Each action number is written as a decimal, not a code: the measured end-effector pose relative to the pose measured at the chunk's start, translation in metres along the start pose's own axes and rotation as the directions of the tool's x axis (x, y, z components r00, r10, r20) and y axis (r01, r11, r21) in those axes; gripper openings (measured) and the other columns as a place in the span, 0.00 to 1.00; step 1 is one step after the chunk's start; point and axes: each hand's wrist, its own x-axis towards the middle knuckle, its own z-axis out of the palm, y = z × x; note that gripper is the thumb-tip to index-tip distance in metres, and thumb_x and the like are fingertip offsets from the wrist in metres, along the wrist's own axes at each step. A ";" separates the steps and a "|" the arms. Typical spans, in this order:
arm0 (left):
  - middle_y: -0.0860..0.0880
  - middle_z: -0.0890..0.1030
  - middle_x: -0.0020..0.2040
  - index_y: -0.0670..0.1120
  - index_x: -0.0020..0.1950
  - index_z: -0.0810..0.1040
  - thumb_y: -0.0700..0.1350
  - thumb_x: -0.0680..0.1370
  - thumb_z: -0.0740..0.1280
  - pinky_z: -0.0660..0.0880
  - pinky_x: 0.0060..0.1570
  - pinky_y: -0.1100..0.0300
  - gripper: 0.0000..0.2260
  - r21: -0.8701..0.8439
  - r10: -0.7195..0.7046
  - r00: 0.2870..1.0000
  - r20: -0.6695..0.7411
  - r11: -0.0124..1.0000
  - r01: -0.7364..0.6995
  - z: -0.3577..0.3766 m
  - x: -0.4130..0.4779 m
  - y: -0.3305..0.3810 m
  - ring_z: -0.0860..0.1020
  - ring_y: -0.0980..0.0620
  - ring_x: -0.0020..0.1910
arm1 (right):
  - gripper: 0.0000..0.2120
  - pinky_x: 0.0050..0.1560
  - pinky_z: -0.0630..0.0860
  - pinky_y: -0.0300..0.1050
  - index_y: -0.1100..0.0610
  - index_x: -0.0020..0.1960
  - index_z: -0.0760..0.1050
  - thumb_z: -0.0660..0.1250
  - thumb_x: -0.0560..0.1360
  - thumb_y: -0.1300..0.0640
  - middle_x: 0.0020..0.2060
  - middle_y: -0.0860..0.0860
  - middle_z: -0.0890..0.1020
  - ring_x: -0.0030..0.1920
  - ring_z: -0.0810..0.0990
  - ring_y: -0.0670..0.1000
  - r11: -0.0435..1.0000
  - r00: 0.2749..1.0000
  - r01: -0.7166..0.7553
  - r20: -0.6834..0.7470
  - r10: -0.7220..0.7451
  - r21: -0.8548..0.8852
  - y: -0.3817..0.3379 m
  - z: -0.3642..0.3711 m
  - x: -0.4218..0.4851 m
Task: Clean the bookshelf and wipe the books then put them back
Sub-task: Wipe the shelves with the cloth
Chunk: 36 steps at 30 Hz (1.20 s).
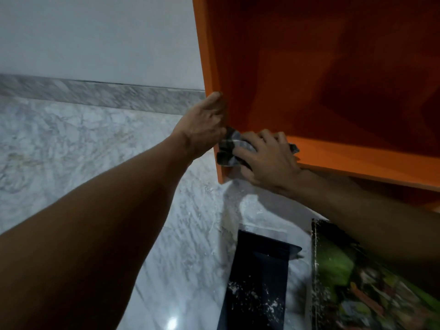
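Wall point(95, 32): plain, pale grey-white, fills the upper left.
Skirting strip point(95, 94): grey-veined marble, runs along the foot of the wall.
Floor point(83, 144): polished white-grey marble, heavy veining, meets the skirting and spreads down to the bottom edge.
Glare spot point(172, 322): small, bright, on the floor at bottom centre.
White specks point(228, 206): powdery, scattered over the floor at lower centre; what they are, cannot tell.

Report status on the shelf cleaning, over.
Left hand grips bookshelf side. Right hand holds cloth at shelf corner. Dark book, green book on floor, not shelved.
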 end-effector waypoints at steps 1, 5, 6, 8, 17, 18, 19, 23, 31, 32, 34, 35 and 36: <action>0.44 0.77 0.64 0.46 0.61 0.79 0.49 0.76 0.68 0.51 0.74 0.46 0.15 0.007 -0.011 1.000 0.012 1.000 0.011 -0.001 0.000 0.000 0.65 0.41 0.72 | 0.18 0.45 0.69 0.57 0.48 0.59 0.74 0.69 0.71 0.46 0.61 0.57 0.75 0.51 0.75 0.62 0.999 0.998 0.013 0.064 -0.011 -0.032 -0.001 0.004 0.006; 0.43 0.75 0.67 0.47 0.64 0.76 0.50 0.76 0.67 0.48 0.75 0.44 0.18 -0.006 -0.035 0.996 0.076 0.999 0.036 -0.010 0.000 0.005 0.62 0.39 0.75 | 0.22 0.52 0.71 0.63 0.44 0.68 0.69 0.67 0.76 0.44 0.68 0.57 0.67 0.59 0.71 0.65 0.990 0.969 0.099 0.238 -0.072 -0.102 -0.008 0.010 0.020; 0.43 0.75 0.68 0.47 0.65 0.76 0.51 0.76 0.67 0.48 0.75 0.44 0.18 -0.020 -0.039 0.995 0.091 0.999 0.042 -0.012 0.000 0.006 0.61 0.39 0.75 | 0.20 0.53 0.71 0.64 0.45 0.68 0.68 0.65 0.77 0.45 0.69 0.57 0.66 0.60 0.70 0.66 0.988 0.968 0.111 0.236 -0.084 -0.104 -0.008 0.007 0.021; 0.43 0.74 0.69 0.47 0.65 0.76 0.52 0.77 0.66 0.48 0.75 0.44 0.18 -0.049 -0.048 0.992 0.113 0.997 0.054 -0.019 0.001 0.008 0.59 0.39 0.76 | 0.18 0.50 0.73 0.64 0.47 0.67 0.70 0.64 0.78 0.47 0.68 0.57 0.67 0.59 0.71 0.67 0.982 0.961 0.152 0.249 -0.120 -0.114 -0.007 0.004 0.017; 0.46 0.77 0.63 0.47 0.64 0.75 0.49 0.77 0.68 0.59 0.71 0.44 0.16 -0.481 0.039 0.913 0.406 0.859 0.177 -0.057 0.022 0.051 0.74 0.44 0.65 | 0.16 0.46 0.79 0.58 0.53 0.68 0.68 0.60 0.81 0.56 0.67 0.59 0.64 0.54 0.76 0.65 0.971 0.922 0.177 0.371 -0.106 -0.163 0.043 -0.033 -0.055; 0.44 0.76 0.64 0.45 0.66 0.73 0.46 0.77 0.69 0.59 0.70 0.42 0.19 -0.522 0.060 0.902 0.427 0.831 0.193 -0.064 0.026 0.058 0.74 0.44 0.65 | 0.16 0.45 0.79 0.57 0.53 0.67 0.68 0.60 0.81 0.56 0.67 0.58 0.64 0.53 0.76 0.65 0.973 0.925 0.158 0.370 -0.086 -0.169 0.052 -0.036 -0.066; 0.42 0.75 0.65 0.42 0.68 0.70 0.43 0.78 0.68 0.60 0.70 0.40 0.20 -0.543 0.075 0.902 0.426 0.818 0.189 -0.071 0.030 0.065 0.73 0.43 0.65 | 0.15 0.45 0.79 0.57 0.53 0.67 0.69 0.61 0.80 0.56 0.67 0.58 0.65 0.52 0.77 0.65 0.976 0.925 0.135 0.374 -0.061 -0.173 0.061 -0.040 -0.076; 0.38 0.69 0.69 0.37 0.74 0.62 0.36 0.80 0.59 0.59 0.71 0.38 0.22 -0.529 0.106 0.928 0.358 0.842 0.108 -0.106 0.055 0.090 0.70 0.40 0.68 | 0.12 0.33 0.78 0.56 0.56 0.55 0.78 0.73 0.72 0.58 0.56 0.61 0.76 0.39 0.79 0.65 0.970 0.903 0.082 0.429 0.024 -0.227 0.097 -0.060 -0.127; 0.40 0.72 0.64 0.38 0.69 0.68 0.44 0.82 0.56 0.72 0.57 0.48 0.18 -0.705 0.108 0.980 0.166 0.708 0.042 -0.184 0.117 0.146 0.74 0.40 0.62 | 0.11 0.39 0.76 0.53 0.56 0.58 0.77 0.66 0.78 0.53 0.55 0.59 0.77 0.51 0.75 0.63 0.927 0.825 -0.060 0.504 0.255 -0.371 0.149 -0.094 -0.217; 0.39 0.72 0.63 0.38 0.69 0.68 0.46 0.82 0.58 0.73 0.54 0.48 0.18 -0.725 0.102 0.983 0.150 0.688 0.039 -0.193 0.123 0.153 0.74 0.39 0.61 | 0.14 0.44 0.74 0.53 0.56 0.63 0.74 0.59 0.81 0.53 0.59 0.59 0.75 0.56 0.73 0.62 0.920 0.817 -0.084 0.502 0.284 -0.383 0.153 -0.097 -0.226; 0.37 0.69 0.67 0.37 0.72 0.65 0.43 0.82 0.58 0.73 0.55 0.46 0.20 -0.727 0.110 0.987 0.121 0.686 0.013 -0.211 0.132 0.165 0.72 0.37 0.63 | 0.15 0.46 0.72 0.52 0.56 0.66 0.70 0.55 0.82 0.54 0.60 0.59 0.74 0.59 0.71 0.63 0.906 0.790 -0.147 0.504 0.350 -0.398 0.155 -0.103 -0.236; 0.35 0.67 0.70 0.36 0.73 0.62 0.41 0.82 0.56 0.73 0.57 0.45 0.20 -0.714 0.122 0.987 0.108 0.700 -0.009 -0.219 0.137 0.170 0.71 0.35 0.65 | 0.14 0.45 0.72 0.52 0.57 0.65 0.71 0.58 0.82 0.53 0.58 0.60 0.75 0.57 0.72 0.63 0.899 0.797 -0.183 0.475 0.373 -0.398 0.154 -0.105 -0.237; 0.34 0.64 0.72 0.35 0.75 0.60 0.38 0.83 0.55 0.72 0.58 0.45 0.20 -0.699 0.136 0.986 0.099 0.715 -0.029 -0.226 0.140 0.172 0.69 0.34 0.66 | 0.14 0.43 0.73 0.52 0.58 0.63 0.72 0.61 0.81 0.53 0.56 0.60 0.77 0.55 0.73 0.63 0.890 0.812 -0.220 0.430 0.394 -0.399 0.154 -0.104 -0.237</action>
